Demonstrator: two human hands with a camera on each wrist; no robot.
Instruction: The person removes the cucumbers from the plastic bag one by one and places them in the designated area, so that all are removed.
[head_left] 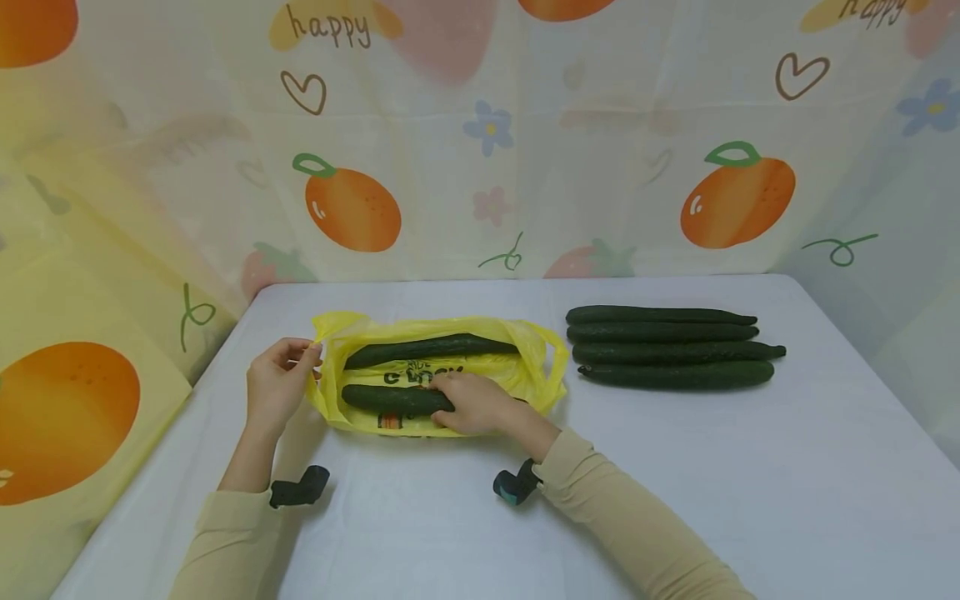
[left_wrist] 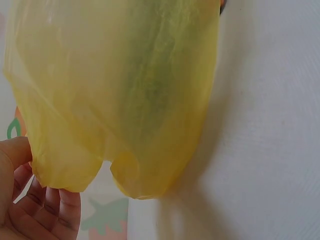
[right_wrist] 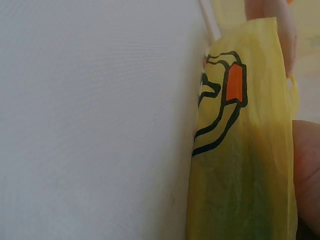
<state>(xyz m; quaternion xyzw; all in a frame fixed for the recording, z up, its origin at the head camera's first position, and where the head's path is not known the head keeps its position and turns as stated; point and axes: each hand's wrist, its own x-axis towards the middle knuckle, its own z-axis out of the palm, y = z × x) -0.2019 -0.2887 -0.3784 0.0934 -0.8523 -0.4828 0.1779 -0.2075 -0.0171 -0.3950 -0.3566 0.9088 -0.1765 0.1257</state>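
A yellow plastic bag [head_left: 551,367] lies spread with its mouth upward on the white table. Inside it, one cucumber [head_left: 431,348] rests along the far side. A second cucumber [head_left: 393,399] lies along the near side, and my right hand [head_left: 472,404] grips it around its right part, which the hand partly hides. At the bag's left end my left hand [head_left: 279,383] pinches the edge between thumb and fingers. In the left wrist view the left hand [left_wrist: 42,200] holds the thin plastic, with a dark green shape showing through. The right wrist view shows the bag's printed outer side [right_wrist: 250,150].
Several cucumbers [head_left: 675,353] lie side by side, roughly parallel, on the right of the white table [head_left: 420,517]. A patterned cloth [head_left: 450,167] with oranges and hearts hangs behind the table and along its left side. Dark devices [head_left: 300,487] are strapped at both wrists.
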